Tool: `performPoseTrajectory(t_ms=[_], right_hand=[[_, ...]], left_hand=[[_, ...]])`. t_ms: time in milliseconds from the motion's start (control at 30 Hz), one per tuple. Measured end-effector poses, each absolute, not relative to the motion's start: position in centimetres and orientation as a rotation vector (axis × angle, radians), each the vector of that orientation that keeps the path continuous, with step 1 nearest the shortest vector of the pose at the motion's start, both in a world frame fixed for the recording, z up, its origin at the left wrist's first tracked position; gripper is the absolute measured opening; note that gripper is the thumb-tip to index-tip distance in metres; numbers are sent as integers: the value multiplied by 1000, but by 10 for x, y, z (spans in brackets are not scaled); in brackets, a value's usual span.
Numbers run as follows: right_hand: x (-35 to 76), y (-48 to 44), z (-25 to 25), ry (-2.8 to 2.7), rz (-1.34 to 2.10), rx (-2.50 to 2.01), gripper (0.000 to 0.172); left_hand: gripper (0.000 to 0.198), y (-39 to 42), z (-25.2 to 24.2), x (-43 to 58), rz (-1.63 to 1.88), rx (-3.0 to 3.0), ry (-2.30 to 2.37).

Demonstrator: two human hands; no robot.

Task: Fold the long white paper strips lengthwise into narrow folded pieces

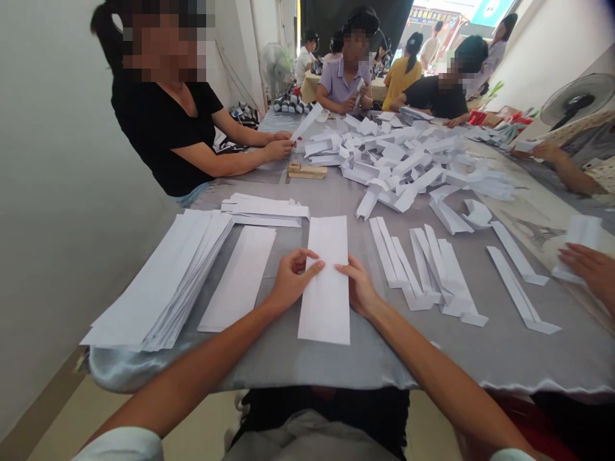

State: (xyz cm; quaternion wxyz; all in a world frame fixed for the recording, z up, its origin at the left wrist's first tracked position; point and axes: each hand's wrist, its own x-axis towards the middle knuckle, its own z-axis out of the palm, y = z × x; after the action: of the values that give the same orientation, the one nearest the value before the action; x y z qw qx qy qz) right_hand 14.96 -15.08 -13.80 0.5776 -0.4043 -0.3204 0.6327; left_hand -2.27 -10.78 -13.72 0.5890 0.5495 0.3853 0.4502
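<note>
A long white paper strip (327,301) lies flat on the grey tablecloth (288,358) right in front of me. My left hand (291,280) rests at the strip's left edge, fingers curled, with the index finger stretched onto the paper. My right hand (358,286) sits at the right edge, fingertips pressing on the sheet. Both hands touch the strip near its middle. Another single strip (240,276) lies just left of it. A fanned stack of blank strips (166,282) sits further left.
Folded paper pieces (423,272) lie in a row to my right, with a big heap (398,157) mid-table. A person in black (168,128) folds paper at the left beside a wooden block (306,170). Another person's hand (593,269) rests at the right edge. Several people sit at the far end.
</note>
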Motion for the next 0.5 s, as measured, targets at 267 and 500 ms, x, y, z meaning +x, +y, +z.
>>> performPoseTrajectory(t_ms=[267, 500], right_hand=[[158, -146, -128, -642, 1454, -988, 52], [151, -148, -140, -786, 1414, -966, 52]], left_hand=[[74, -112, -137, -25, 892, 1332, 777], [82, -110, -138, -26, 952, 1399, 827]])
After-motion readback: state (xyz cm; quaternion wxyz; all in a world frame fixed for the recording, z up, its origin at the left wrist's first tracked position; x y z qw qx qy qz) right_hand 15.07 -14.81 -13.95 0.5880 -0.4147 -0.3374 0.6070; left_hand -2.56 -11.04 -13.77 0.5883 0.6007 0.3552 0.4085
